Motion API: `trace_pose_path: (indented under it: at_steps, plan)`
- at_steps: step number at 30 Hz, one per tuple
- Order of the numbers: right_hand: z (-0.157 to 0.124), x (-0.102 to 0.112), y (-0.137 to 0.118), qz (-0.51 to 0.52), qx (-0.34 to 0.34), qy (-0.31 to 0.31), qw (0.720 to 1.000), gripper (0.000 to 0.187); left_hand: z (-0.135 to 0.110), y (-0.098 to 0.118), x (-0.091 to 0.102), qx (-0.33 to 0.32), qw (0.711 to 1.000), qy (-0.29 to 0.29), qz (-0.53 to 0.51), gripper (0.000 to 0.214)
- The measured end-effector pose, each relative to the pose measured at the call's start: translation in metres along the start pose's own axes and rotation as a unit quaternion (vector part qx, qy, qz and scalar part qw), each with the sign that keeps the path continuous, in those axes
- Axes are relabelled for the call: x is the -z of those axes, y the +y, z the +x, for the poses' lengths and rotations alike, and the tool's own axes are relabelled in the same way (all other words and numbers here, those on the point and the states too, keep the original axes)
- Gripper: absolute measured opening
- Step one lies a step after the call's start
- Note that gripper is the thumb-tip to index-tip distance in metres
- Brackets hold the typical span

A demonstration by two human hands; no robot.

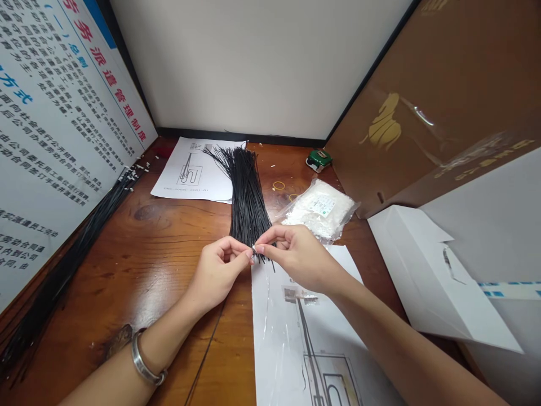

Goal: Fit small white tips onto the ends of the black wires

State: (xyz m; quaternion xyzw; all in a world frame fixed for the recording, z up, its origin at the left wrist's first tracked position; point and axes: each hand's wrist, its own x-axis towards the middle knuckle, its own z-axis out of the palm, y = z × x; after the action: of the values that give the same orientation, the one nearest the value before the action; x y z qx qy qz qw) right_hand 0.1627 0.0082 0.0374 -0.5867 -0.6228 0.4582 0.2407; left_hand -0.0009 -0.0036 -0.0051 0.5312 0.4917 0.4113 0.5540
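Observation:
At the middle of the table my left hand [223, 270] and my right hand [293, 254] meet fingertip to fingertip. Between them is a small white connector [254, 248], pinched by the right thumb and forefinger. My left hand is closed in a pinch on a thin black wire [208, 351], which trails down toward the near edge; its tip is hidden by the fingers. Just beyond the hands lies a thick bundle of black wires [249, 197], its near ends beside my fingertips. Under my right hand is a printed drawing sheet [274, 332].
Black wires with white connectors [91, 217] lie along the left panel. A clear bag of white parts [321, 208], a green tape measure [318, 160] and a yellow rubber band [278, 185] sit behind. Another drawing sheet [169, 180] is at back left, a white box [435, 270] at right.

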Motion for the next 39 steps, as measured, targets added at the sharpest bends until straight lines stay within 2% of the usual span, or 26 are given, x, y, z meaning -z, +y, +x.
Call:
trace_pose_path:
  at_steps: [9,21,39]
  plan:
    - [-0.0028,-0.0048,0.0016,-0.070,0.007,0.029,0.997,0.012,0.0003,-0.0010,-0.0002,-0.002,1.000,0.001,-0.002,0.017]
    - [-0.0003,0.0019,-0.0002,0.000,0.010,0.006,1.000,0.009,0.0005,0.0047,-0.0009,0.001,1.000,0.000,-0.018,0.014]
    - [0.0001,-0.0001,-0.0017,-0.030,-0.001,0.012,0.999,0.010,0.0013,0.0038,-0.0017,0.020,0.999,0.012,-0.025,0.012]
